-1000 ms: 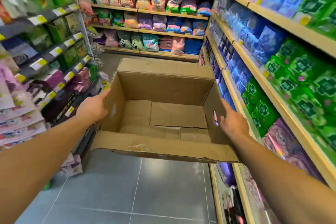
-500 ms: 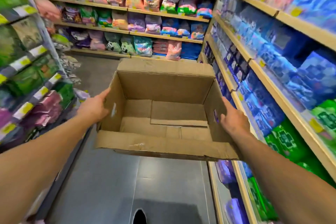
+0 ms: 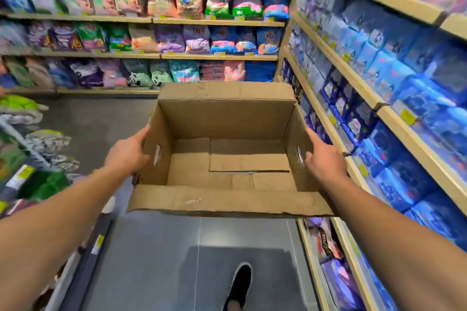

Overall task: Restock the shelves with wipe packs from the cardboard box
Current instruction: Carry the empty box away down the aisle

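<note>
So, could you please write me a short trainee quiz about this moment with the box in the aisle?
1. True or false: the cardboard box holds several wipe packs.
2. Which hands hold the box? A) the left hand only B) the right hand only C) both, one on each side wall
3. Fill in: below the box, on the grey floor, a black ____ shows.

Key: 1. False, its inside is bare. 2. C. 3. shoe.
</note>
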